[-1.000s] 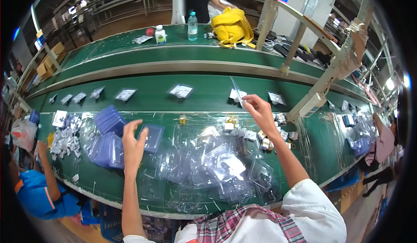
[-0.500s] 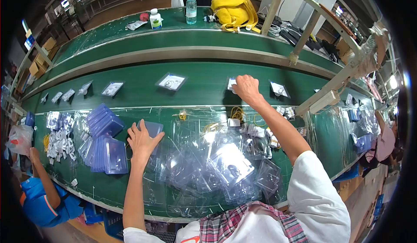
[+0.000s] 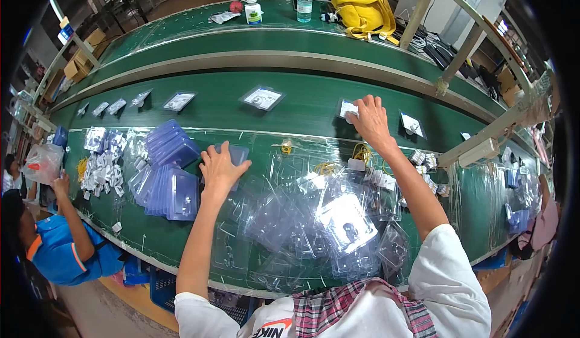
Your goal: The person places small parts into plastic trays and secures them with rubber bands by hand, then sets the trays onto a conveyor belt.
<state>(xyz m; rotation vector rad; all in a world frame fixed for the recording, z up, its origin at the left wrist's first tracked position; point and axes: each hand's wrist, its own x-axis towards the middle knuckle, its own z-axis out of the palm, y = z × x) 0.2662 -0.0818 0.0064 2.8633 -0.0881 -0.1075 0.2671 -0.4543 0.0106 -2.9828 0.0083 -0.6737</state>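
Note:
My left hand (image 3: 220, 170) is spread over a bluish clear plastic blister case (image 3: 239, 155), with its fingertips resting at the edge; the hand hides part of the case. Left of it lies a fanned stack of the same cases (image 3: 181, 194). My right hand (image 3: 371, 120) is above the green belt, fingers apart, with the thumb side at the right edge of a packed clear case with a white card (image 3: 347, 109). Other packed cases lie along the belt, one (image 3: 262, 98) to the left and another (image 3: 412, 124) to the right.
A heap of clear plastic cases (image 3: 284, 223) covers the bench before me. Small white parts (image 3: 104, 172) are piled at left, more small packets (image 3: 380, 180) at right. A metal frame post (image 3: 483, 135) crosses on the right. A co-worker in blue (image 3: 75, 241) sits at left.
My right hand's fingers have loosened and opened beside the packed case. My left hand stays over the blister case. The whole view has shifted, with the scene moving rightward and slightly up.

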